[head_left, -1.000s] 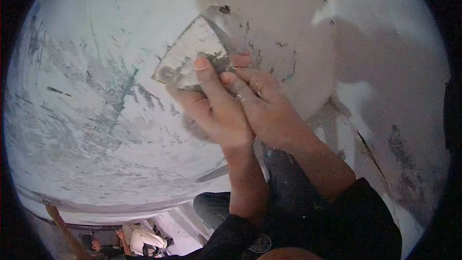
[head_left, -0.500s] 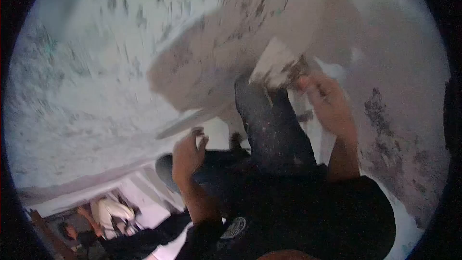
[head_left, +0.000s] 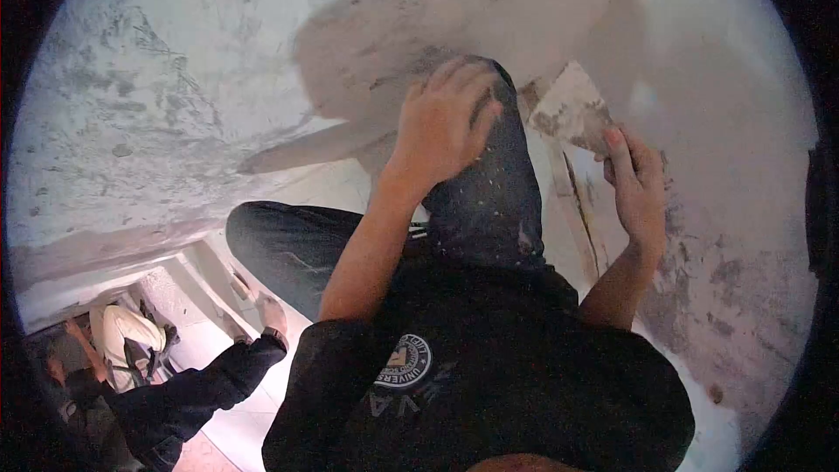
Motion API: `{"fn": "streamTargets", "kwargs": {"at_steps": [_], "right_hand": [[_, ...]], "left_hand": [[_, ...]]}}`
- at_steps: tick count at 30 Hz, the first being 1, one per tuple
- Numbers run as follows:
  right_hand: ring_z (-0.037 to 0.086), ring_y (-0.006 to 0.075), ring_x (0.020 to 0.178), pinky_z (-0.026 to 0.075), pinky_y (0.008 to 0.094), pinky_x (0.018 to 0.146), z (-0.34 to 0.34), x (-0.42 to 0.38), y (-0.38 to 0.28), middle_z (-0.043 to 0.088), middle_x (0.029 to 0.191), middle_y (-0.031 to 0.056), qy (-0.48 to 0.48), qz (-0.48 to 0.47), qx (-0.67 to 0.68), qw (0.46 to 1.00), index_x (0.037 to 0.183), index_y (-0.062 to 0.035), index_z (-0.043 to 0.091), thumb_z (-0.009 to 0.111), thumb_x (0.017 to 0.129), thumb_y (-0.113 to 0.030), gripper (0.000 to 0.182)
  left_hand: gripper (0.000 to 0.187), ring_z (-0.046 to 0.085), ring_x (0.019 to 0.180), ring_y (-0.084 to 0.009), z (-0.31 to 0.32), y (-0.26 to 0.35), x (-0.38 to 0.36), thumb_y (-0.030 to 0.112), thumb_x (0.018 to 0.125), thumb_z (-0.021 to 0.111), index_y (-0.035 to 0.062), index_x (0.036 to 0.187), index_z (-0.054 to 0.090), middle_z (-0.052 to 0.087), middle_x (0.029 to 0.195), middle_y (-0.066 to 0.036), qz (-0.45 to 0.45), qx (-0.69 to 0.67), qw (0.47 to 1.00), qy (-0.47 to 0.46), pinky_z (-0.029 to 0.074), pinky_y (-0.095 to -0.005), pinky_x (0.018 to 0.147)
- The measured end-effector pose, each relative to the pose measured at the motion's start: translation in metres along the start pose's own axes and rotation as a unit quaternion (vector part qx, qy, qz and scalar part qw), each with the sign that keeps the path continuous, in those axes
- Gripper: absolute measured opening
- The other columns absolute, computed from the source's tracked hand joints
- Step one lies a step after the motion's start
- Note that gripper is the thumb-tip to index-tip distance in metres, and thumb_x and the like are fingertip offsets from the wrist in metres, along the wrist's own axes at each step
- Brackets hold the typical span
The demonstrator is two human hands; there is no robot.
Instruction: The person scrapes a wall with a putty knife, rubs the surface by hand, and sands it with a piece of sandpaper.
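Note:
My right hand [head_left: 638,177] is closed around a putty knife [head_left: 572,107], whose broad blade is smeared with pale and dark filler. The blade points up and to the left, just right of my raised knee, and the handle is mostly hidden in my fingers. My left hand [head_left: 447,118] lies over the knee of my dark, paint-speckled trousers [head_left: 485,201], fingers loosely spread and holding nothing. Beyond both hands rises a patchy, plastered wall [head_left: 210,79] in grey and white, with my shadow across it.
Another wall surface [head_left: 734,236] with dark stains runs close on my right. At lower left, other people in dark [head_left: 188,402] and light clothing [head_left: 131,341] sit or crouch on the tiled floor [head_left: 236,433]. A narrow wooden strip [head_left: 575,201] shows beside my knee.
My left hand has moved up and right onto my knee. The putty knife in my right hand has shifted right, away from the knee. My view has also shifted.

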State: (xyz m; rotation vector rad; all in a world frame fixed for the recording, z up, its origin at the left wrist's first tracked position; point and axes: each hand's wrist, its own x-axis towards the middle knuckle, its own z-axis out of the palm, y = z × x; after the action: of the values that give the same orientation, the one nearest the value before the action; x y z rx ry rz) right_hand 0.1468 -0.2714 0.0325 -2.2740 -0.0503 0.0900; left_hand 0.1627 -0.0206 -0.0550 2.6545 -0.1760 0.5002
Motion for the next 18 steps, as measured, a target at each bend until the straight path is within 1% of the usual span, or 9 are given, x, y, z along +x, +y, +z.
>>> {"fn": "streamTargets", "kwargs": {"at_steps": [2,4,5,8,10,12,14,16,18], "right_hand": [[0.038,0.0104,0.06,0.034,0.0283,0.056,0.002,0.001,0.002,0.045,0.063,-0.0011,0.01,-0.016,-0.032,0.999,0.082,-0.0006,0.058,0.05,0.101,-0.034,0.039],[0.037,0.01,0.059,0.033,0.0281,0.054,0.0,-0.002,0.006,0.044,0.062,-0.0021,0.014,-0.036,-0.06,0.997,0.081,-0.001,0.058,0.05,0.101,-0.034,0.039],[0.037,0.0095,0.059,0.033,0.028,0.054,-0.003,-0.004,0.008,0.043,0.062,-0.0022,0.014,-0.014,-0.028,0.999,0.081,-0.0015,0.058,0.051,0.101,-0.035,0.039],[0.037,0.0085,0.058,0.032,0.0275,0.053,0.001,-0.004,0.013,0.042,0.061,-0.0028,0.016,0.006,0.007,1.0,0.078,-0.0025,0.056,0.052,0.101,-0.035,0.04],[0.037,0.0081,0.057,0.032,0.0271,0.053,0.003,-0.007,0.014,0.041,0.061,-0.0033,0.008,0.007,0.009,1.0,0.077,-0.0031,0.056,0.052,0.101,-0.036,0.04],[0.037,0.0075,0.056,0.032,0.0266,0.053,0.001,-0.007,0.01,0.04,0.06,-0.0036,-0.011,-0.045,-0.077,0.996,0.076,-0.0042,0.055,0.052,0.101,-0.037,0.041],[0.038,0.0079,0.056,0.033,0.0273,0.053,-0.003,-0.018,0.008,0.041,0.06,-0.0029,-0.022,-0.027,-0.051,0.998,0.076,-0.0037,0.055,0.052,0.101,-0.037,0.042],[0.039,0.0083,0.056,0.034,0.028,0.053,-0.005,-0.011,0.006,0.041,0.059,-0.0021,-0.013,-0.023,-0.018,0.999,0.076,-0.0032,0.055,0.052,0.101,-0.036,0.042],[0.041,0.0094,0.057,0.035,0.029,0.054,-0.006,-0.017,0.015,0.042,0.059,-0.0006,-0.034,-0.003,-0.051,0.998,0.076,-0.0013,0.054,0.053,0.101,-0.035,0.041]], "left_hand": [[0.044,0.063,0.104,-0.034,-0.008,0.005,-0.004,0.042,0.095,0.051,0.0035,0.111,0.065,0.063,0.117,-0.022,0.141,-0.014,0.989,0.045,0.043,-0.0531,0.093],[0.048,0.057,0.119,-0.0327,-0.028,-0.014,0.002,0.047,0.095,0.051,0.0085,0.12,0.062,0.061,0.125,-0.02,-0.315,0.062,0.929,-0.184,0.041,-0.0554,0.098],[0.048,0.057,0.119,-0.0327,-0.032,-0.014,-0.003,0.047,0.095,0.051,0.0085,0.12,0.062,0.061,0.125,-0.02,-0.318,0.058,0.927,-0.188,0.041,-0.0554,0.098],[0.051,0.058,0.12,-0.0327,-0.031,-0.004,-0.017,0.053,0.094,0.05,0.014,0.125,0.062,0.064,0.123,-0.015,-0.208,0.131,0.922,-0.298,0.04,-0.0539,0.1],[0.05,0.066,0.104,-0.034,-0.014,0.024,-0.028,0.052,0.094,0.05,0.0168,0.127,0.062,0.071,0.105,-0.013,0.127,-0.074,0.986,0.083,0.042,-0.0549,0.096],[0.043,0.069,0.089,-0.0347,-0.018,-0.014,-0.02,0.046,0.096,0.049,0.0169,0.124,0.063,0.072,0.091,-0.015,0.134,0.035,0.984,0.108,0.046,-0.0543,0.089],[0.036,0.067,0.096,-0.0307,-0.025,-0.066,-0.003,0.037,0.097,0.051,0.0163,0.123,0.064,0.071,0.096,-0.016,-0.251,0.092,0.941,-0.206,0.048,-0.0501,0.084],[0.033,0.066,0.096,-0.0317,-0.022,-0.067,-0.013,0.033,0.095,0.054,0.0174,0.123,0.064,0.07,0.094,-0.017,-0.144,0.156,0.967,-0.143,0.049,-0.0471,0.08],[0.032,0.065,0.088,-0.0331,-0.029,-0.002,-0.03,0.03,0.092,0.057,0.0209,0.122,0.065,0.069,0.092,-0.015,0.073,-0.022,0.996,-0.048,0.048,-0.0463,0.078]]}}
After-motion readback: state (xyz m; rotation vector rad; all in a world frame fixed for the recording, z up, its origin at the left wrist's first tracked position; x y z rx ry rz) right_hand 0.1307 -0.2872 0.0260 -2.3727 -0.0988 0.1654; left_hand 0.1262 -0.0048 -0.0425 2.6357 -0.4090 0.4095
